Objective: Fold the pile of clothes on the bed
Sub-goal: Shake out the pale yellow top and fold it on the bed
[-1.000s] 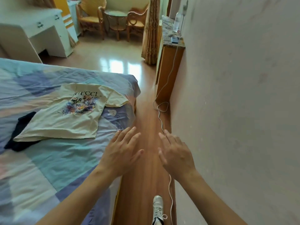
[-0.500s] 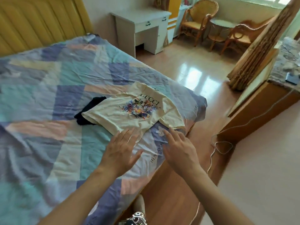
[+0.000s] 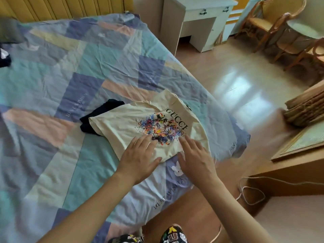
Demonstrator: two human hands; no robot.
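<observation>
1. The cream T-shirt [image 3: 133,125] lay print-up near the bed's [image 3: 52,81] corner, just ahead of both hands, partly covering a dark garment [image 3: 98,116] that poked out on the far-left side of the left hand [image 3: 138,155].
2. The left hand reached over the shirt's near hem with fingers straight and spread, holding nothing; whether it was pressing the cloth could not be told.
3. The right hand [image 3: 194,158] sat just beside it to the right, fingers likewise straight and spread, over the shirt's near right edge and gripping nothing.
4. To do this step well, I judged the hands should first smooth the shirt flat, stroking away from themselves, then pinch an edge and fold it over the print.
5. The soft, wrinkled patchwork bedcover would probably drag with the shirt, so light, even strokes suited it.
6. Beyond the hands to the far right stood a white desk [image 3: 198,23] and wicker chairs [image 3: 273,27] on a glossy wooden floor [image 3: 236,81].
7. Right of the right hand, a white cable [image 3: 250,192] lay looped on the floor beside a wooden cabinet [image 3: 298,165].
</observation>
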